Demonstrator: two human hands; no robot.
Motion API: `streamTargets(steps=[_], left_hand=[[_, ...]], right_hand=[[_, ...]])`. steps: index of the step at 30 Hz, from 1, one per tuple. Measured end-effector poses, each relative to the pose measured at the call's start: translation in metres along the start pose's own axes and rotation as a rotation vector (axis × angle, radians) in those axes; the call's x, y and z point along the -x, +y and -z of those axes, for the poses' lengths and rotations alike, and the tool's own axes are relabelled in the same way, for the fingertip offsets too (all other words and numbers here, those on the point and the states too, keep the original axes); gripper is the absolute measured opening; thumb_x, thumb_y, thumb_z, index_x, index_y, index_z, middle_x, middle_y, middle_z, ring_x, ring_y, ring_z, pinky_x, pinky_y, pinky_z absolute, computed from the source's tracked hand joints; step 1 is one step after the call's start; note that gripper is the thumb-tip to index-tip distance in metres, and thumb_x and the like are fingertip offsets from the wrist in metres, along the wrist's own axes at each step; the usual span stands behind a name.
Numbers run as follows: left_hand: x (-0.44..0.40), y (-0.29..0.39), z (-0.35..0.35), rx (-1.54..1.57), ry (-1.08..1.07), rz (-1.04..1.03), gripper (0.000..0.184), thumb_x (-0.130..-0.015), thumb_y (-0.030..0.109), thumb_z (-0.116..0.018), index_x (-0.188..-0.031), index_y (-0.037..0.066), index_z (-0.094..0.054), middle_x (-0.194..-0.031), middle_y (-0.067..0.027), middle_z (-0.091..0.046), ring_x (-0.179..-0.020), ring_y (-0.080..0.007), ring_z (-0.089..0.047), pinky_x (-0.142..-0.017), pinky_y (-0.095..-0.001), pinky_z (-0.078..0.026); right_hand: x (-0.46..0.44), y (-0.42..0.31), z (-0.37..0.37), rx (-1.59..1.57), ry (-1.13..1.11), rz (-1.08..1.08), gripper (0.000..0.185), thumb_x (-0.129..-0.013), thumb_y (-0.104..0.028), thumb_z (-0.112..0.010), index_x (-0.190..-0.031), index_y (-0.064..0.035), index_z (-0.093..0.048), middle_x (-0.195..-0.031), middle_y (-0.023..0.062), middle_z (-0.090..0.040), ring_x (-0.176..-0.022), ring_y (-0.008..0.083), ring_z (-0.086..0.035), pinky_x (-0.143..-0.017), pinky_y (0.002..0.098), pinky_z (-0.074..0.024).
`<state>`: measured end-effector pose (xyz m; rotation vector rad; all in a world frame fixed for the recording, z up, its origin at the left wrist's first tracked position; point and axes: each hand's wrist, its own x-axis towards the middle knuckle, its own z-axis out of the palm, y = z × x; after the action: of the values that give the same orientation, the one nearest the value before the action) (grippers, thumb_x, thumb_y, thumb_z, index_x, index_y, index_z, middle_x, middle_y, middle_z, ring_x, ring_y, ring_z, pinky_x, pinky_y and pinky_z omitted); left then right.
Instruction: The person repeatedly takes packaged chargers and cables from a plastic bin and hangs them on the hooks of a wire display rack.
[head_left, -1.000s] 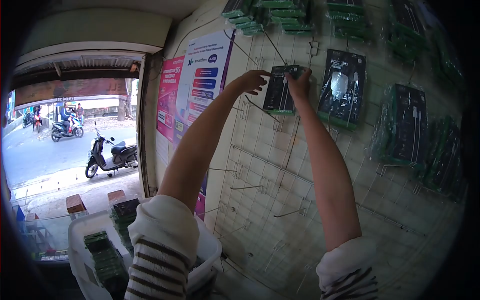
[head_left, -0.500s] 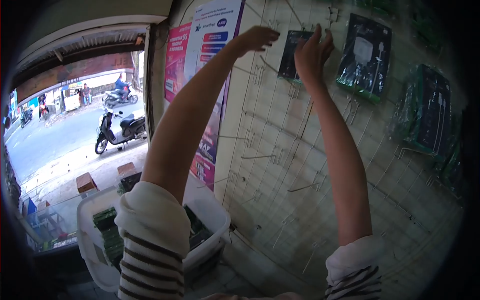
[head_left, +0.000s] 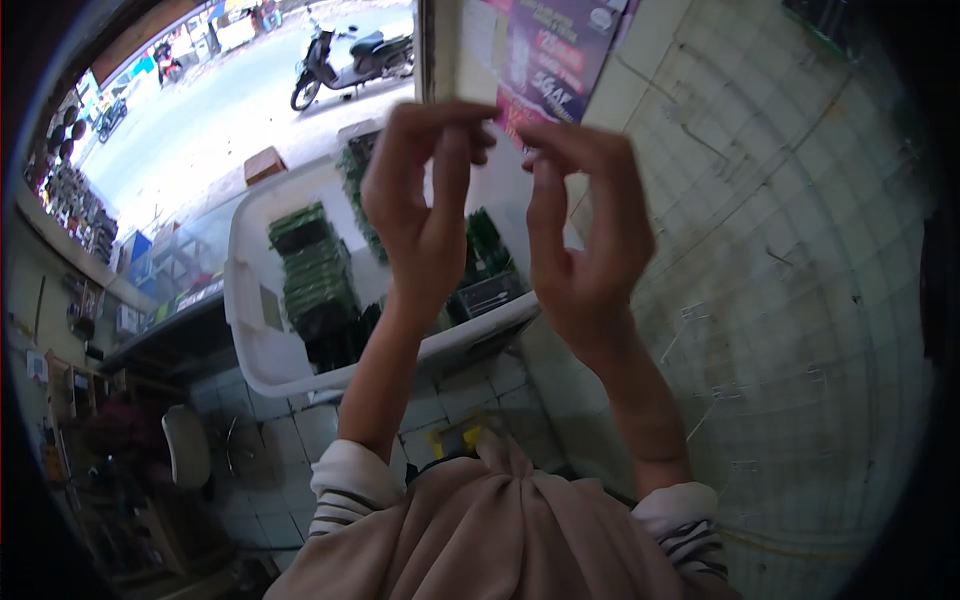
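Note:
My left hand (head_left: pixel 420 195) is raised in front of me above the white plastic bin (head_left: pixel 238 330), its fingers bent and the thumb apart from the palm. Facing it across a small gap is my right hand (head_left: pixel 598 225), with curved fingers and the thumb held away below them. Nothing shows in either hand. Beyond and below them, the bin holds a stack of green-edged packs (head_left: pixel 318 275) in clear plastic. A dark boxed pack (head_left: pixel 490 297) lies at the bin's right side, partly behind my hands.
On the right, a wire grid wall carries metal hooks (head_left: pixel 690 312). A purple poster (head_left: pixel 560 60) hangs by the doorway. Outside stands a parked scooter (head_left: pixel 350 65). At lower left are a white chair back (head_left: pixel 186 448) and shelves; a glass counter (head_left: pixel 190 270) adjoins the bin.
My view has swung down and left from the hanging packs to the bin. Both hands have come down from the grid wall, closer to me and to each other.

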<state>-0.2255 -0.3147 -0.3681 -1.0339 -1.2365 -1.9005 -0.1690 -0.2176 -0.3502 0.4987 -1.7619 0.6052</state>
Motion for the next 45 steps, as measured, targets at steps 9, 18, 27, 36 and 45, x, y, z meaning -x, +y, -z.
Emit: streamTargets(steps=[9,18,27,36,45], left_hand=[[0.192,-0.197,0.065,-0.018,-0.126,1.404,0.031,-0.086,0.021,-0.049,-0.114,0.007,-0.044,-0.093,-0.0034,-0.049,-0.087,-0.0109,-0.048,-0.078,-0.0293,-0.043],[0.303,-0.280,0.061,-0.638,-0.334,2.049,0.052,-0.078,0.022,-0.049,-0.122,0.001,-0.032,-0.124,-0.0220,-0.038,-0.117,-0.0382,-0.036,-0.093,-0.0396,-0.036],[0.358,-0.303,0.076,-0.383,-0.325,2.068,0.047,-0.076,0.021,-0.052,-0.113,-0.005,-0.042,-0.112,-0.0218,-0.049,-0.104,-0.0319,-0.049,-0.084,-0.0410,-0.040],[0.320,-0.290,0.059,-0.201,-0.055,2.104,0.028,-0.077,0.024,-0.062,-0.093,0.003,-0.054,-0.090,-0.0086,-0.054,-0.079,-0.0211,-0.054,-0.070,-0.0380,-0.044],[0.243,-0.259,0.058,-0.252,-0.035,1.836,0.022,-0.081,0.025,-0.059,-0.093,0.007,-0.054,-0.085,-0.0020,-0.054,-0.074,-0.0141,-0.052,-0.067,-0.0295,-0.044]], right_hand=[[0.232,0.171,-0.100,0.098,-1.043,-0.845,0.024,-0.080,-0.014,-0.051,-0.100,-0.0015,-0.051,-0.099,0.0207,-0.051,-0.090,0.0374,-0.052,-0.077,0.0399,-0.0440],[0.339,0.280,-0.151,0.521,-1.896,-1.237,0.067,-0.079,-0.016,-0.043,-0.136,-0.0052,-0.009,-0.125,0.0232,-0.040,-0.117,0.0322,-0.040,-0.095,0.0421,-0.0342],[0.357,0.295,-0.159,0.392,-2.042,-1.284,0.075,-0.074,-0.016,-0.049,-0.136,-0.0040,-0.008,-0.130,0.0189,-0.037,-0.116,0.0313,-0.042,-0.096,0.0409,-0.0334],[0.366,0.315,-0.155,-0.002,-1.725,-1.989,0.049,-0.074,-0.008,-0.049,-0.119,0.0051,-0.034,-0.126,0.0246,-0.032,-0.112,0.0393,-0.040,-0.089,0.0614,-0.0300],[0.302,0.253,-0.147,0.301,-1.368,-1.161,0.051,-0.075,-0.016,-0.044,-0.125,-0.0083,-0.036,-0.124,0.0227,-0.036,-0.115,0.0415,-0.030,-0.090,0.0557,-0.0295]])
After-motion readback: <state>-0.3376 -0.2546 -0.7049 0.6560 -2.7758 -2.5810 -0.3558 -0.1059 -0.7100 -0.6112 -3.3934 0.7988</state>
